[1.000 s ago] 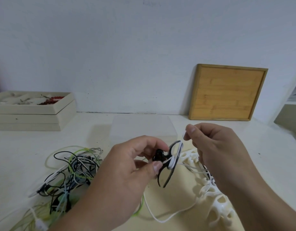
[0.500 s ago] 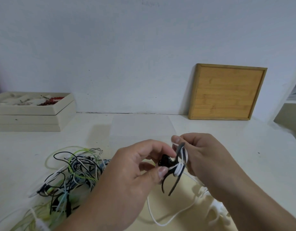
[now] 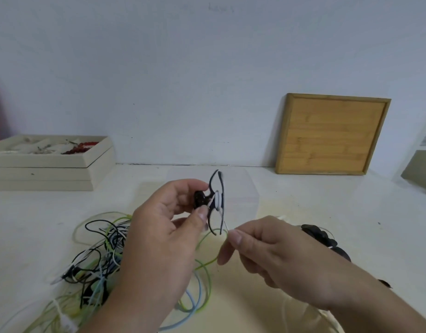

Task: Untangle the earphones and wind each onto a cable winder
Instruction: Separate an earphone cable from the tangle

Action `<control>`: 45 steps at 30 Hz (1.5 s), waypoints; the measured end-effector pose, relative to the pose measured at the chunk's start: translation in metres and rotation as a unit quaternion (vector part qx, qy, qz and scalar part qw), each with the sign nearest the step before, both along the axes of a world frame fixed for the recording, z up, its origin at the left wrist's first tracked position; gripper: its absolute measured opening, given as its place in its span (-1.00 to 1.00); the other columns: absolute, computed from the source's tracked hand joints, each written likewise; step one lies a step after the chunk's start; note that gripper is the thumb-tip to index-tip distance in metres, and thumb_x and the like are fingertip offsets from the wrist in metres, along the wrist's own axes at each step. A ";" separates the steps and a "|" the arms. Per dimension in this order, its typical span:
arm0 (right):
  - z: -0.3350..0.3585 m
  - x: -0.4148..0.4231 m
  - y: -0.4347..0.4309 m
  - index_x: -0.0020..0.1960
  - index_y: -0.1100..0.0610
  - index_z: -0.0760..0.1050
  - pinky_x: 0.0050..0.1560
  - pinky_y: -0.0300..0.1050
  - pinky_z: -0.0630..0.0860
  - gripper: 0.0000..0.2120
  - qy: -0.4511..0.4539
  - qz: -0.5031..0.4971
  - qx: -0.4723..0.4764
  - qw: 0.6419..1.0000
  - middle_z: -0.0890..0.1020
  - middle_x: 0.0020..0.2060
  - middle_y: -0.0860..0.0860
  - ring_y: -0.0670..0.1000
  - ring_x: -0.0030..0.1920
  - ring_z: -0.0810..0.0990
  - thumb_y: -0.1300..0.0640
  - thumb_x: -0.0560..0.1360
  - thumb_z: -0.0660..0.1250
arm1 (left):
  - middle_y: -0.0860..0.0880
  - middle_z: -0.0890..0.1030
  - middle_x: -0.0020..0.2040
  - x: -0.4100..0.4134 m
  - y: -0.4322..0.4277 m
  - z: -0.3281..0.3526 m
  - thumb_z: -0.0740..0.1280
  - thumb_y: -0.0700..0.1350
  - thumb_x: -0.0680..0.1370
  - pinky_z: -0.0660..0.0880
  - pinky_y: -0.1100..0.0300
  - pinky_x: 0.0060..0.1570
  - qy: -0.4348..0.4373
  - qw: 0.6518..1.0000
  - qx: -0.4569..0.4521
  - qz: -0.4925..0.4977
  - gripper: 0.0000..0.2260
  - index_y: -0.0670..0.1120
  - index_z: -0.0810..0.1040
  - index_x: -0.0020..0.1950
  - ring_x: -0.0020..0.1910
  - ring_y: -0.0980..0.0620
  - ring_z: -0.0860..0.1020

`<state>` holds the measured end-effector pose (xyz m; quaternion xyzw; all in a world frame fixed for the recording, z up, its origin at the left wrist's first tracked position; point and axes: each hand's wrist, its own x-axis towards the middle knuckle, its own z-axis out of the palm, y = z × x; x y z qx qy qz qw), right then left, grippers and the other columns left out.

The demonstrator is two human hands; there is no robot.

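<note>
My left hand (image 3: 164, 231) pinches a black fishbone-shaped cable winder (image 3: 213, 200) upright above the table, thumb and fingers on its hub. A white earphone cable (image 3: 217, 200) is wrapped around the winder's middle. Below and right of the winder, my right hand (image 3: 267, 255) pinches the loose end of that white cable between thumb and forefinger. A tangle of black, white, green and blue earphone cables (image 3: 99, 251) lies on the table to the left, partly hidden by my left forearm.
More black winders (image 3: 320, 236) lie on the table behind my right hand. A stack of beige trays (image 3: 46, 164) holding small items stands at the back left. A wooden tray (image 3: 332, 134) leans against the wall at the back right.
The winder has been raised and turned more upright in my left hand. My right hand has moved from beside the winder's top down to below it, still pinching the white cable.
</note>
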<state>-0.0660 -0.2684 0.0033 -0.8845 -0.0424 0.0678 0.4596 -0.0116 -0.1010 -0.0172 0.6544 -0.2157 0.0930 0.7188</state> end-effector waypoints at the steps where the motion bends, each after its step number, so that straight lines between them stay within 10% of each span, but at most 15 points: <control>1: 0.002 -0.001 0.000 -0.02 0.04 0.67 -0.43 -0.41 0.25 -0.64 -0.005 0.014 -0.002 1.000 0.40 -0.47 -0.13 -0.19 -0.51 0.31 -0.11 0.63 0.17 | -0.02 0.69 -0.13 0.001 0.000 -0.001 0.37 -0.39 0.51 0.54 0.35 -0.19 0.002 1.000 -0.007 0.005 -0.67 0.06 0.67 -0.04 -0.16 0.09 0.64; 14: 0.012 -0.008 0.005 -0.10 -0.01 0.70 -0.35 -0.06 0.17 -0.67 -0.077 0.041 0.031 0.996 0.24 -0.38 0.18 0.08 -0.37 0.21 -0.22 0.50 0.29 | 0.24 0.64 -0.13 0.002 0.005 -0.002 0.42 -0.29 0.50 0.52 0.14 -0.03 -0.083 0.983 0.120 0.112 -0.72 0.13 0.62 -0.04 -0.07 0.14 0.59; 25: 0.017 -0.008 -0.004 -0.29 0.07 0.64 -0.55 -0.39 0.19 -0.76 -0.244 -0.182 0.043 0.952 0.30 -0.63 -0.14 -0.13 -0.61 0.25 0.11 0.54 0.35 | 0.28 0.57 -0.08 -0.006 0.004 0.001 0.39 -0.20 0.48 0.31 0.56 -0.06 -0.187 0.929 0.315 0.046 -0.72 0.21 0.57 0.00 0.00 0.35 0.47; 39: 0.005 0.001 -0.008 -0.31 0.11 0.59 -0.34 -0.01 0.14 -0.67 -0.132 -0.235 0.119 0.956 0.23 -0.42 0.13 0.18 -0.37 0.13 0.00 0.58 0.32 | 0.22 0.66 -0.12 -0.013 0.001 0.004 0.34 -0.10 0.43 0.40 0.46 -0.11 -0.091 0.976 0.181 -0.074 -0.74 0.24 0.60 -0.01 -0.09 0.21 0.60; 45: -0.004 0.007 -0.002 -0.39 0.10 0.48 -0.46 -0.17 0.10 -0.63 -0.034 -0.146 0.215 0.965 0.25 -0.52 -0.05 -0.03 -0.46 0.11 0.05 0.58 0.34 | 0.14 0.69 -0.11 -0.016 -0.003 0.004 0.36 -0.14 0.42 0.50 0.28 -0.06 -0.082 0.987 0.115 -0.073 -0.75 0.20 0.63 -0.02 -0.11 0.12 0.64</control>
